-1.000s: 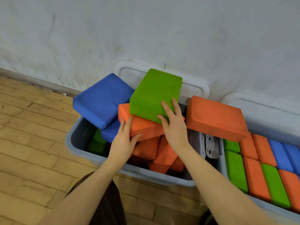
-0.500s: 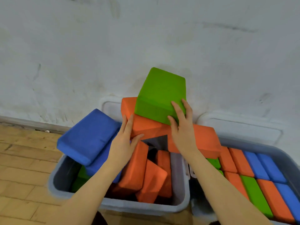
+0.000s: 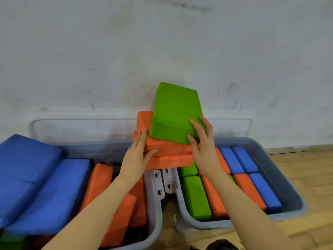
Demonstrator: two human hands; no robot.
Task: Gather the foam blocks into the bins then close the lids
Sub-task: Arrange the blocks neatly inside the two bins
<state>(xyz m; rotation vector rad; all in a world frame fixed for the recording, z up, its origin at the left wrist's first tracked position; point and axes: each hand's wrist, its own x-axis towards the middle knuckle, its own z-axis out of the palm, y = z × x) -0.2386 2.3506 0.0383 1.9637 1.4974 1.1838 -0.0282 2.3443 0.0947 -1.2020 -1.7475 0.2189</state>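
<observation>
Head view, left hand: grips the left end of the orange blocks, thumb in front and fingers on the side, probably to carry the stack level.
Head view, right hand: fingers lie on the green block, thumb on its front face, likely to keep the tilted top piece from sliding.
Stack position: held in the air above the gap between the left bin and the right bin.
Stack look: two orange slabs under one green, matte foam, rounded corners.
Right bin: blocks packed in neat rows, seemingly the target.
Left bin: blocks lie in disorder.
Lids: open, leaning on the wall.
</observation>
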